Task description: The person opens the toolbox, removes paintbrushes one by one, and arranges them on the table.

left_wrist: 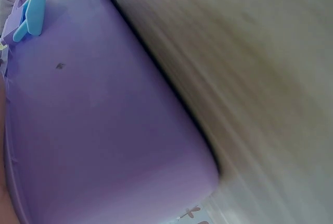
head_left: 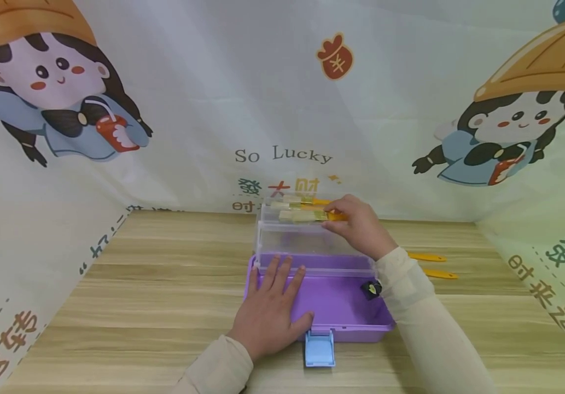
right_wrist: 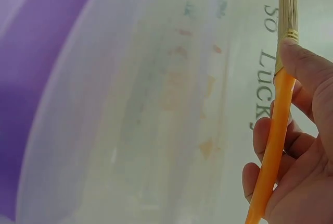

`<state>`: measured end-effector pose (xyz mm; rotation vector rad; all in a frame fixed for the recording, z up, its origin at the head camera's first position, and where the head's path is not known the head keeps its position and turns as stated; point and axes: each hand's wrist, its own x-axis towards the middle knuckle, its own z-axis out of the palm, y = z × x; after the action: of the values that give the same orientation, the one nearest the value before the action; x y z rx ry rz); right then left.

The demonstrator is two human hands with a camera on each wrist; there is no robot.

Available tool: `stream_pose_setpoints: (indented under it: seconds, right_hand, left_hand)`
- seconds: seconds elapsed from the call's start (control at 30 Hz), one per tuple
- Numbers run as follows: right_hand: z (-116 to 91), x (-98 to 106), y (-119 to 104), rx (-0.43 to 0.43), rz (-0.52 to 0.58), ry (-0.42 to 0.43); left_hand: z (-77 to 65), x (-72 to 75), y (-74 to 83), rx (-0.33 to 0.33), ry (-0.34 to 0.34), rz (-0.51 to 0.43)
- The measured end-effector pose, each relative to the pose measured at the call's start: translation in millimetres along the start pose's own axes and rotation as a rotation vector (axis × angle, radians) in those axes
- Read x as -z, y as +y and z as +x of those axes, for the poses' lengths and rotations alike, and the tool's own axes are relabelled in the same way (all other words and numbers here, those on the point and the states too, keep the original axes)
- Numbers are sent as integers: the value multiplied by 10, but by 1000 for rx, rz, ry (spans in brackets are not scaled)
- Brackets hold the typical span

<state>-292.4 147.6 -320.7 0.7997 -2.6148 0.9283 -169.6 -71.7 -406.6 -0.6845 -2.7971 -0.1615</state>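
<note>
My right hand (head_left: 356, 224) pinches a paintbrush (right_wrist: 276, 130) with an orange handle and pale bristles, its thumb near the metal band. The bristles point left, over the raised clear lid (head_left: 312, 241). Two more brush heads (head_left: 289, 206) show just beyond it. Below, a purple box (head_left: 336, 306) stands open, with a light blue latch (head_left: 319, 350) hanging at its front. My left hand (head_left: 272, 312) rests over the box's left part, fingers straight and spread. In the left wrist view the box's purple outer wall (left_wrist: 104, 109) fills much of the picture.
Two orange handles (head_left: 440, 273) lie on the wooden table (head_left: 164, 306) right of the box, partly hidden by my right sleeve. A small black item (head_left: 371, 289) shows at the box's right side. A printed cloth (head_left: 213, 98) hangs behind and along both sides.
</note>
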Motion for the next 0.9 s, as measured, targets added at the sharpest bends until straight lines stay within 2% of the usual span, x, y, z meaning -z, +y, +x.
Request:
stream_pose_setpoints:
  seconds: [0.33, 0.6, 0.9]
  right_hand:
    - [-177, 161, 17, -20, -28, 17]
    - [-372, 298, 62, -50, -48, 25]
    - [-669, 428, 283, -75, -97, 46]
  left_hand:
    - [-2, -4, 6, 1, -7, -20]
    - [-3, -10, 6, -4, 13, -11]
    - [-3, -3, 8, -1, 7, -6]
